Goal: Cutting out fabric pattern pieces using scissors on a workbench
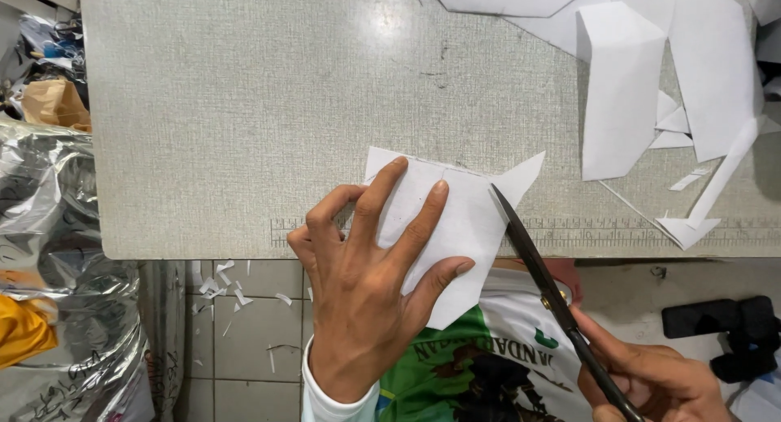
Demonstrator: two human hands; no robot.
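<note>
My left hand [366, 284] lies flat with spread fingers on a white paper piece [460, 218] at the front edge of the grey table [244, 121]. The paper has an angular outline with a pointed tip at its upper right and hangs partly over the table edge. My right hand [651, 373] grips black scissors [541, 271] at the lower right. The scissor blades point up and to the left, and their tip touches the paper's right edge just below the pointed tip.
White paper offcuts [626, 80] are piled at the table's back right. A ruler scale [602, 231] runs along the table's front edge. Small paper scraps [220, 288] litter the tiled floor. Shiny plastic-wrapped bundles [57, 251] stand on the left, a black object [724, 332] on the right.
</note>
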